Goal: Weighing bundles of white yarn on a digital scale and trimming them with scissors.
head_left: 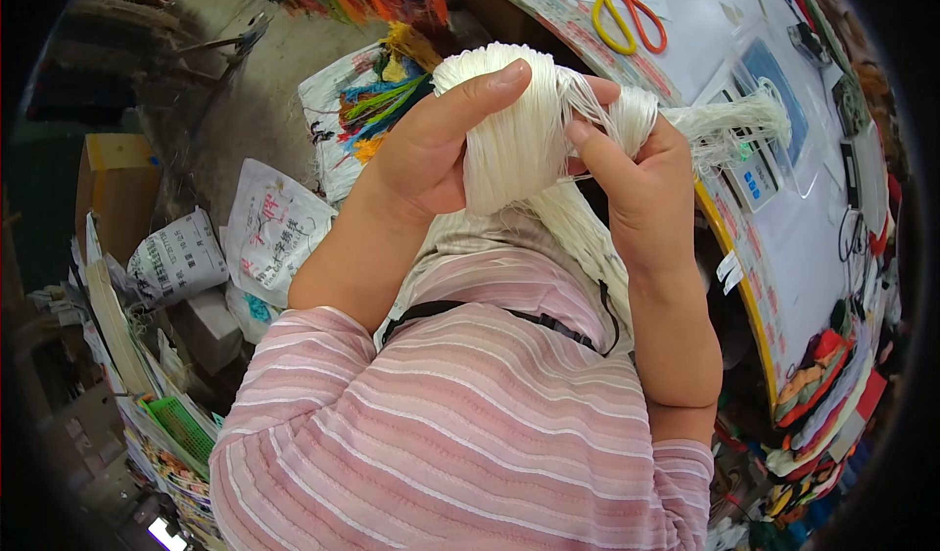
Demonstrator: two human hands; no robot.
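Just above the centre of the frame, both hands close on a thick hank of white thread (509, 145). The left hand (431, 155) wraps it from the left, thumb laid across the top of the bundle, the other fingers hidden behind the strands but plainly gripping. The right hand (641, 194) clamps the same hank from the right, its fingers (592, 155) pressing into a separated lock of strands, so both hands are shut on the thread and touching it.

The hank's long axis runs from its looped top at upper centre down toward the person's chest, where the loose lengths fall over the pink striped shirt (460, 424). A shorter tuft (734, 120) splays out to the right of the right hand, over the edge of the bench (803, 257). Neither hand is nearer; they sit either side of the bundle at almost the same height.

Yellow-and-orange scissors (627, 18) lie on the bench at upper right, well apart from the hands. Coloured threads (392, 96) spill from a sack just behind the left hand.
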